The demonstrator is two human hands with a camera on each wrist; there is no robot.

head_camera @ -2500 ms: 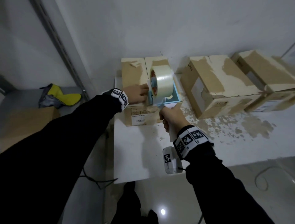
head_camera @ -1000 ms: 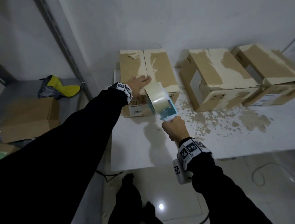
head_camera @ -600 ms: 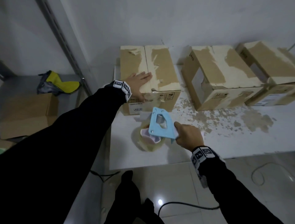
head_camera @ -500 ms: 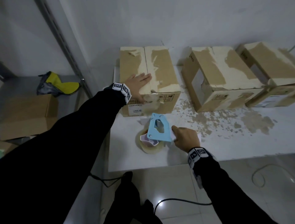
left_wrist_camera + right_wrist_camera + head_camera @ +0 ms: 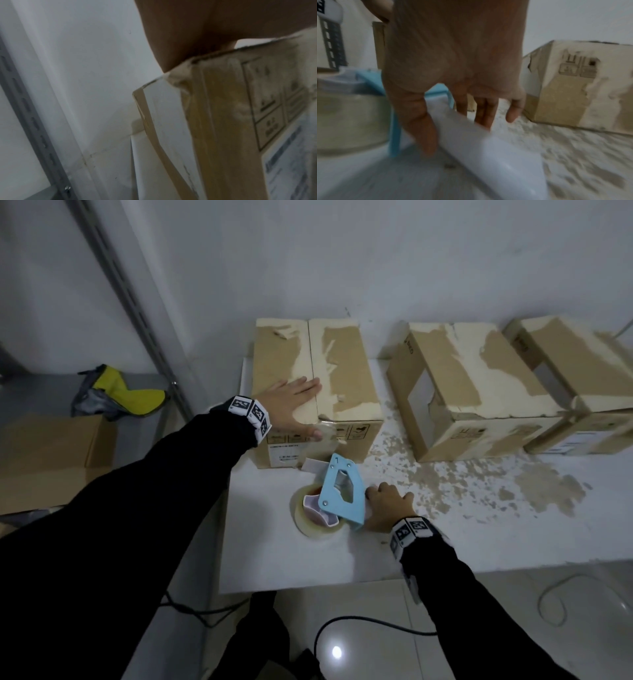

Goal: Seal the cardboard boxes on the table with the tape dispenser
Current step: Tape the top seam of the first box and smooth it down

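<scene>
Three worn cardboard boxes stand along the wall on the white table [image 5: 274, 559]: a left box [image 5: 339, 378], a middle box [image 5: 479, 385] and a right box [image 5: 575, 364]. My left hand [image 5: 294, 402] lies flat on the left box's top, thumb over the front edge; the left wrist view shows that box's front face [image 5: 240, 121] under the palm. The blue tape dispenser [image 5: 342, 494] lies on its side in front of this box, its clear roll [image 5: 315, 518] on the table. My right hand [image 5: 387, 505] rests over its white handle [image 5: 488, 148], fingers [image 5: 484, 115] nearly straight.
The table top is scuffed and flaking [image 5: 513, 484] to the right of the dispenser. A slotted metal upright [image 5: 137, 302] and a lower shelf with a brown box [image 5: 44, 453] and a yellow-grey item [image 5: 126, 395] stand on the left. Cables [image 5: 359, 625] run over the floor below the table's front edge.
The dispenser came off the left box's top, down to the table, and now lies on its side. My right hand's grip on the handle has loosened. My left hand stays flat on the box.
</scene>
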